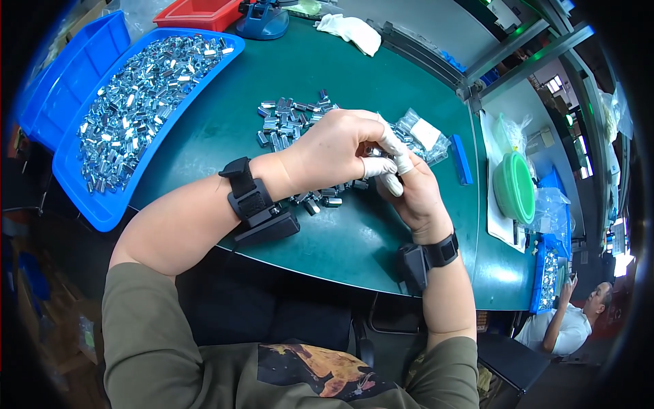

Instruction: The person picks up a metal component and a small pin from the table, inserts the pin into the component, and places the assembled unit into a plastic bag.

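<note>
My left hand point(340, 146) and my right hand point(417, 191) meet above the green table, their fingertips in white finger covers. Shiny metal pieces point(372, 151) show inside the curled fingers of my left hand, between thumb and index finger. The fingers of my right hand are bent and pressed close against the left fingertips; what they hold is hidden. Beneath and left of my hands lies a loose pile of small silvery metal pieces point(279, 125), short and faceted like long nuts. Just beyond my right hand rests a clear plastic bag point(441, 149) of similar pieces with a white label.
A blue tray point(148, 180) heaped with metal pieces stands at the left, beside another blue bin point(71, 78). Red bin point(194, 15) and white glove point(349, 33) lie at the back. At the right are a blue bar point(460, 159), green basin point(516, 187) and a seated person point(565, 330).
</note>
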`<state>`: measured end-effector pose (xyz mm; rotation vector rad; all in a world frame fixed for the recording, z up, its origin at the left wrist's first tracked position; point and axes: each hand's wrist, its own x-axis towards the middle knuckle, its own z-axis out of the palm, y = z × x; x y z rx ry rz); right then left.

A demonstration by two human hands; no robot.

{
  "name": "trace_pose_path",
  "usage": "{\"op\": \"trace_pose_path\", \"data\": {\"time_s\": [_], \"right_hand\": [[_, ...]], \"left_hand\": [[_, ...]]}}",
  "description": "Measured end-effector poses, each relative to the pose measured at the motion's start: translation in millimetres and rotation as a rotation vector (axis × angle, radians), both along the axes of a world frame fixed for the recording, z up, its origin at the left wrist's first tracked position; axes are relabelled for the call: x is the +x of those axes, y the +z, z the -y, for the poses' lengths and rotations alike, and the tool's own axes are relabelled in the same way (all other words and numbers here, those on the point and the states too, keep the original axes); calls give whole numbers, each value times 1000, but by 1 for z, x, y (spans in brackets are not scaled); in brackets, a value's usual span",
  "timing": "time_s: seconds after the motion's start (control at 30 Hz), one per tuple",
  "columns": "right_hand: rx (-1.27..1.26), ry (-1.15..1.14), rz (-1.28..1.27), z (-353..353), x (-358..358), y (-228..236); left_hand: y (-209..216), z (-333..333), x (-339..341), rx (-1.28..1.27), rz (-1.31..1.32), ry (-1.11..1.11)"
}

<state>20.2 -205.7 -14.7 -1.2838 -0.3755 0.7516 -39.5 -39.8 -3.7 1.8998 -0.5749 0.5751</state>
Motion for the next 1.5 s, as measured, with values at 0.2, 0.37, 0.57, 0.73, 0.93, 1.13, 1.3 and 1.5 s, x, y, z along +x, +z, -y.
{"op": "trace_pose_path", "data": {"time_s": [0.2, 0.37, 0.57, 0.73, 0.93, 1.13, 1.3, 1.5], "right_hand": [[51, 109, -20, 5, 4, 1], [68, 139, -39, 1, 1, 2], [-73, -207, 291, 0, 4, -5], [-109, -360, 349, -2, 14, -10], [-69, -323, 391, -3, 13, -9], [-84, -342, 442, 1, 17, -12], [-127, -292, 447, -6, 10, -12], [-191, -233, 421, -2, 9, -9]], "left_hand": [[7, 5, -3, 36, 104, 26], [7, 2, -5, 34, 132, 44], [-2, -4, 10, -47, 82, 92], [8, -60, 24, -251, 33, 498], [4, -168, 25, -473, 421, 1043], [3, -134, 26, 518, 143, 1744], [-24, -90, 48, 384, 58, 519], [-20, -79, 50, 499, -311, 301]]}}
